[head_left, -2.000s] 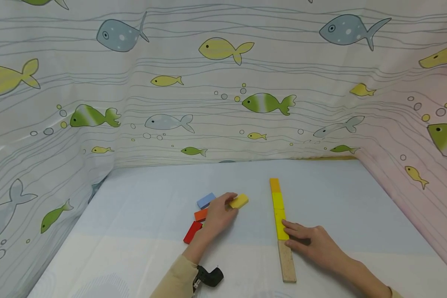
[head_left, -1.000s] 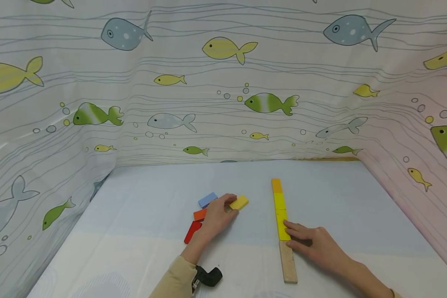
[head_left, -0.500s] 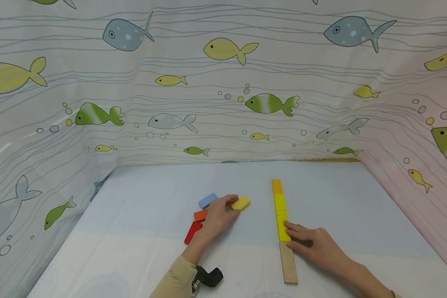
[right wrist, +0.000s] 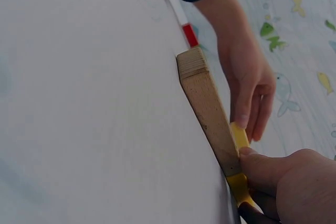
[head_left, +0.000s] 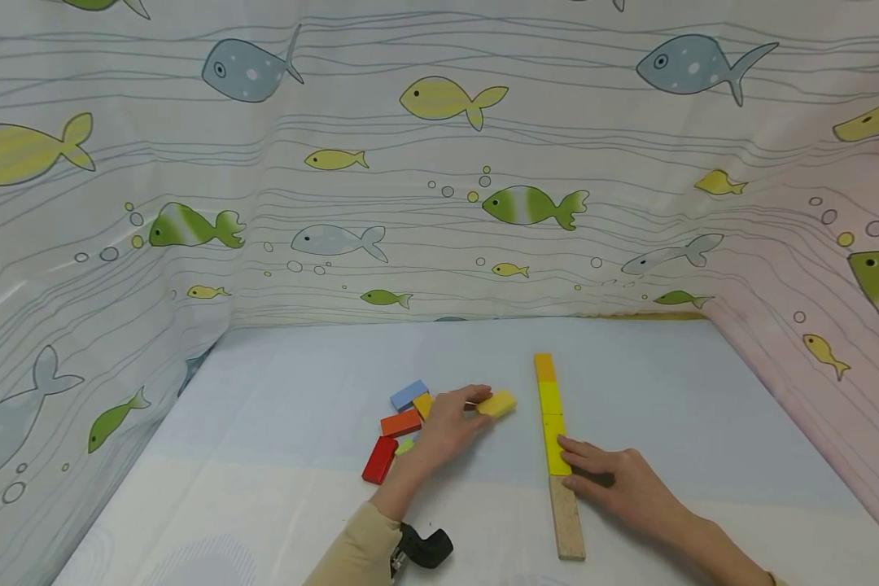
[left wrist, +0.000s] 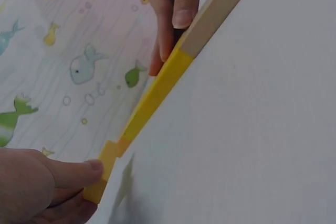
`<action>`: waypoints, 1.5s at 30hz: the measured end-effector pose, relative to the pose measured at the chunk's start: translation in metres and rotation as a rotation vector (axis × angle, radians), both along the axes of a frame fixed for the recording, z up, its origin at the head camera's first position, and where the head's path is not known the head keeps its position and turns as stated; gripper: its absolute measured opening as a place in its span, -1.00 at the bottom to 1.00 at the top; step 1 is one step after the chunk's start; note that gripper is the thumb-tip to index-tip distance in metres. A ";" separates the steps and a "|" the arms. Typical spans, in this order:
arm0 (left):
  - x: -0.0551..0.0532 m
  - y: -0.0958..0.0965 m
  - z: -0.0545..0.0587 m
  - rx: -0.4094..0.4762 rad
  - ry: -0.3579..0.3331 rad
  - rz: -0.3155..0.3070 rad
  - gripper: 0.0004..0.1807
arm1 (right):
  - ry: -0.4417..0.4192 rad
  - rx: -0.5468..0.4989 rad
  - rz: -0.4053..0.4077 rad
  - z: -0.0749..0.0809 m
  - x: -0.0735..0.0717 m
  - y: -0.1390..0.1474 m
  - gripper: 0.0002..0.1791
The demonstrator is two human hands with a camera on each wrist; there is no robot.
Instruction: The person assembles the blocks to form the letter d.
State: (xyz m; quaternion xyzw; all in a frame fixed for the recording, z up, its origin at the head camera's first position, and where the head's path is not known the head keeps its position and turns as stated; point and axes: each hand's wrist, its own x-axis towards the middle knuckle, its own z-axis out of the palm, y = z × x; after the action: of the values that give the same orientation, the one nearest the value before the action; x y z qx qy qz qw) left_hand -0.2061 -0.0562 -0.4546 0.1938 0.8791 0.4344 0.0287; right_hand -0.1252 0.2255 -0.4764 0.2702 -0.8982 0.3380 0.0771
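My left hand (head_left: 450, 427) pinches a pale yellow block (head_left: 496, 404) between thumb and fingers, left of a straight row of blocks. That row runs away from me: a plain wooden block (head_left: 567, 521) nearest, then a longer bright yellow block (head_left: 555, 462), a shorter yellow block (head_left: 550, 397) and an orange block (head_left: 544, 368) at the far end. From the right, my right hand (head_left: 623, 484) touches the row with its fingertips, around the joint of wood and yellow. In the left wrist view the pinched yellow block (left wrist: 107, 158) overlaps the row's far end.
Left of my left hand lie several loose blocks: a blue block (head_left: 408, 395), an orange-red block (head_left: 400, 423), a red block (head_left: 379, 460) and a partly hidden light green piece (head_left: 405, 447). A fish-patterned curtain (head_left: 425, 244) surrounds the white table (head_left: 264, 407).
After staying nearly still, my left hand has moved right with the pale yellow block, closer to the row, uncovering more loose blocks. My right hand and the row have stayed in place.
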 end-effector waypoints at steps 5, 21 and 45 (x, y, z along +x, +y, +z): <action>-0.002 0.008 -0.002 -0.043 -0.021 -0.019 -0.53 | -0.003 0.006 -0.005 -0.001 0.000 -0.002 -0.52; -0.004 0.024 -0.002 -0.066 -0.028 -0.062 -0.56 | -0.012 0.022 -0.009 -0.001 -0.002 -0.004 -0.50; 0.001 0.031 -0.007 -0.115 0.034 -0.083 -0.55 | 0.019 0.022 -0.018 -0.003 0.000 -0.002 -0.51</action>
State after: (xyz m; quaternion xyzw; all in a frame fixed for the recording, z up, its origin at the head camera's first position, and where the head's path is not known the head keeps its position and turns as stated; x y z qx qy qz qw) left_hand -0.2055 -0.0252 -0.4614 0.2354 0.8942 0.3785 0.0429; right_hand -0.1255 0.2237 -0.4794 0.2661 -0.9036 0.3247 0.0855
